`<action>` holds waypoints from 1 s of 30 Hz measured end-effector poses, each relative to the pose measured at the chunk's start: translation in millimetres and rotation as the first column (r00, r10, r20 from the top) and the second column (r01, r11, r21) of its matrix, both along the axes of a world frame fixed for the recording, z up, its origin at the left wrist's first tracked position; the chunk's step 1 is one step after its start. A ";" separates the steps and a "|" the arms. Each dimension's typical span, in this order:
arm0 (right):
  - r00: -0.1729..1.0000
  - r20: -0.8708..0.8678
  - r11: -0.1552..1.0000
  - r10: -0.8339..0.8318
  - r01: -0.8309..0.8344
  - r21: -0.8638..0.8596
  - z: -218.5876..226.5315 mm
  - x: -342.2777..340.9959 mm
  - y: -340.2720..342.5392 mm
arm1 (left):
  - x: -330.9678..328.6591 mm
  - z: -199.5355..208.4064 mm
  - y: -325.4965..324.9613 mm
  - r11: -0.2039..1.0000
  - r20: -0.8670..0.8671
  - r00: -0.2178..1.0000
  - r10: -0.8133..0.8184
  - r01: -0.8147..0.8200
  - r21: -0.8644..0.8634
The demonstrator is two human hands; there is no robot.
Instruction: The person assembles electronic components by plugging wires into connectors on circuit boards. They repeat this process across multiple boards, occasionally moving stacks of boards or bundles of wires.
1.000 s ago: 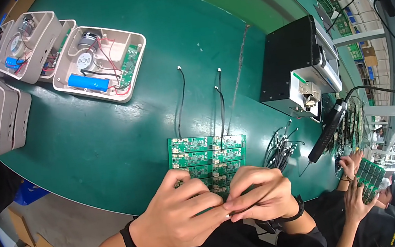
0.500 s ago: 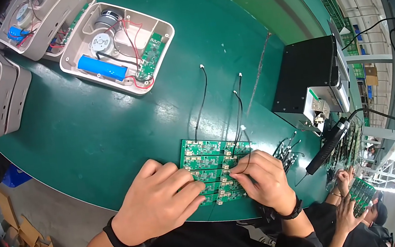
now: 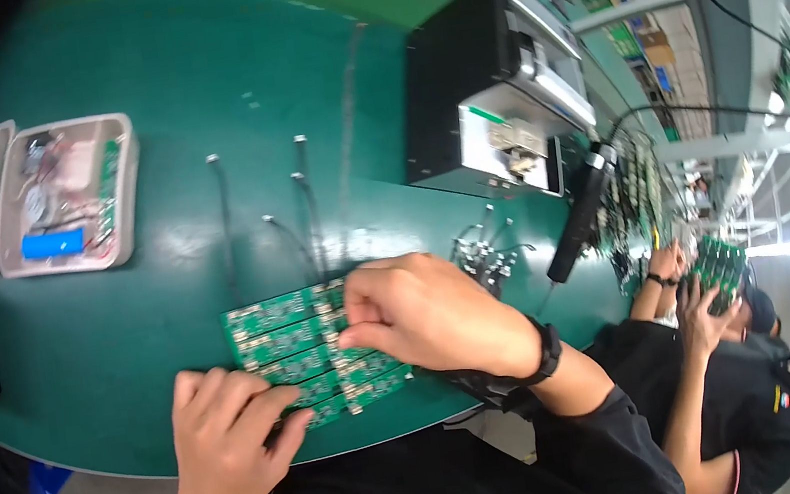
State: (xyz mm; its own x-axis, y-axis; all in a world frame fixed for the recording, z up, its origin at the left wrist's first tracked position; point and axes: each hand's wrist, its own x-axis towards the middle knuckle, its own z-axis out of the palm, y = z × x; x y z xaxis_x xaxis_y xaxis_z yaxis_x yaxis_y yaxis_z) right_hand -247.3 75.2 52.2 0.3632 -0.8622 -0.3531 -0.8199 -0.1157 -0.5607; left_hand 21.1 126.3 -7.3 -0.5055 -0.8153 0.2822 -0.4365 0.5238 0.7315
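A green circuit board panel (image 3: 277, 344), made of several joined boards with small pale connectors, lies near the table's front edge. My left hand (image 3: 231, 442) bends its fingers over the panel's lower left edge, thumb and forefinger touching it. Above the panel's middle, my right hand (image 3: 425, 314) has thumb and forefinger pinched against the connector column; whatever sits between the fingertips is hidden. Thin black cables with white plugs reach away from the far edge: one cable (image 3: 225, 215) at the left, and a longer cable (image 3: 313, 218) beside a shorter cable (image 3: 293, 239).
Pale housings, one an open housing (image 3: 132, 183) with a blue cylinder, stand at the left. A black machine (image 3: 458, 86) is at the back right. Nearby are a soldering iron (image 3: 581, 216) and a cable pile (image 3: 488, 259). A co-worker's hands (image 3: 696, 306) hold another panel (image 3: 719, 267).
The view has swung right, shifting the table's things leftward in the picture. My right hand has moved over the panel's connector column, and a looped cable near it now extends away from the panel.
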 end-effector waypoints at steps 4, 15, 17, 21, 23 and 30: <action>0.998 0.063 0.996 -0.024 0.029 -0.081 -5.4 -10.9 14.0 | -3.0 -2.1 1.3 1.000 0.020 1.000 0.018 -0.018 -0.006; 0.755 -0.440 0.802 -0.486 0.184 -0.568 -5.5 -158.4 70.5 | 0.4 -5.8 5.2 0.999 0.041 0.999 0.029 -0.031 0.039; 0.699 -0.529 0.824 -0.482 0.156 -0.545 -14.5 -162.2 75.4 | 0.0 -5.6 4.8 0.999 0.046 0.999 0.028 -0.030 0.042; 0.593 -0.646 0.856 -0.480 0.156 -0.493 -10.2 -165.0 75.6 | 1.0 -2.9 2.6 0.998 0.030 0.999 0.037 -0.038 0.040; 0.677 -0.585 0.855 -0.447 0.130 -0.503 -11.3 -160.1 73.1 | 6.1 0.6 8.3 0.996 0.043 0.995 0.087 -0.088 0.026; 0.740 -0.290 0.679 -0.607 0.292 -0.674 59.9 -145.1 84.7 | -0.2 -2.5 6.4 0.981 0.093 0.976 0.195 -0.193 -0.030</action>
State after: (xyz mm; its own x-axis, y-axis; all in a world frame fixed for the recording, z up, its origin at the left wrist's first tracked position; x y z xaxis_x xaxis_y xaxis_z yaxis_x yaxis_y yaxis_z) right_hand -392.3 159.9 112.0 -0.1968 -0.9517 0.2358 -0.9803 0.1865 -0.0651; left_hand 20.9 132.8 -9.8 -0.3636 -0.8952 0.2579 -0.5982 0.4366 0.6720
